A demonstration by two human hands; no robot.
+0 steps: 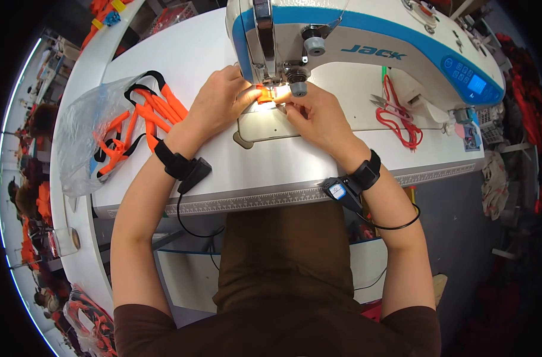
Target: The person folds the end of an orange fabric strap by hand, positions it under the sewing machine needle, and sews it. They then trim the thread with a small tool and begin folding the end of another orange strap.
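A small orange piece of fabric (264,94) lies under the lit needle area of the white and blue sewing machine (354,44). From the left, my left hand (223,95) presses its closed fingers on the fabric's edge. On the other side, my right hand (314,113) has thumb and fingers pinched together at the fabric, close to the needle. Both hands rest low over the metal plate (265,126). The needle tip and the exact grip of the fingertips are hard to make out in the glare.
Orange and black straps (155,110) lie with a clear plastic bag (83,128) on the left of the table. Scissors (392,107) and a red cord (409,138) are right of the hands. A ruler strip (271,196) runs along the front edge.
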